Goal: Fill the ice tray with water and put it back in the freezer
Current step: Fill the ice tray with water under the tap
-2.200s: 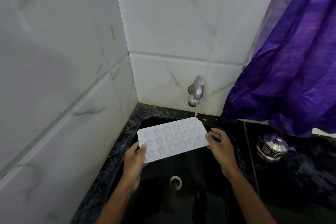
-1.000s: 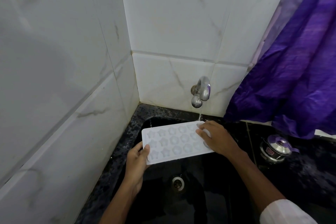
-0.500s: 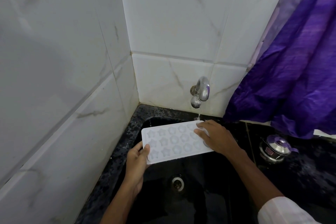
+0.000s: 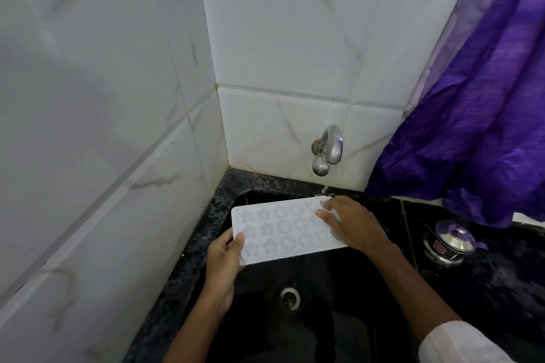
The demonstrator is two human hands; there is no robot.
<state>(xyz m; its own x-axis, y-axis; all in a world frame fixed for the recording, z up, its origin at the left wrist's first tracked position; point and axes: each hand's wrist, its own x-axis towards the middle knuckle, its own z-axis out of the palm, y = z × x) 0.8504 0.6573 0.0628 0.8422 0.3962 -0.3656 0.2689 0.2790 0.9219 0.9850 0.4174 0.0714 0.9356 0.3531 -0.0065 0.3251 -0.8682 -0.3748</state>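
holding a white ice tray (image 4: pixel 283 230) over a black sink (image 4: pixel 324 318), a person grips its left end in the left hand (image 4: pixel 221 265), thumb on top, while the right hand (image 4: pixel 354 224) lies fingers flat across the right end. a thin trickle falls from the wall tap (image 4: pixel 328 150) at the tray's far right corner.

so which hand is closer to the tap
Right. The right hand lies on the ice tray at its far right end, just below the tap; the left hand grips the tray's near left corner, farther from the tap.
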